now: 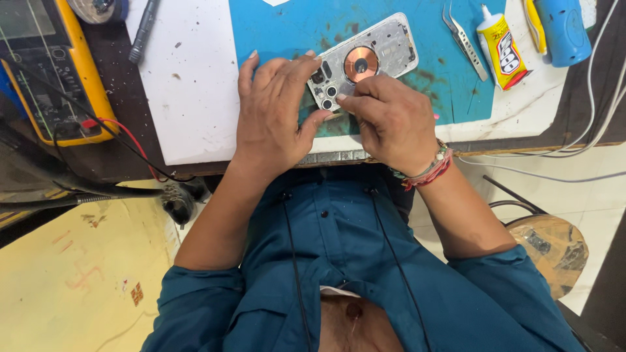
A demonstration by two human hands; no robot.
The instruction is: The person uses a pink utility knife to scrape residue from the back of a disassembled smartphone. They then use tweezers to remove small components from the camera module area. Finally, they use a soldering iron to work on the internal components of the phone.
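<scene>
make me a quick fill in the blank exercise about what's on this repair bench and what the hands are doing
1. Both hands, the left hand and the right hand, touch the phone back housing, which lies on a ____ mat.
2. The round coil in the middle of the housing is ____ coloured.
3. The metal tweezers lie between the housing and a yellow ____ tube.
4. The right wrist wears several ____.

Missing words: blue; copper; glue; bracelets
</scene>
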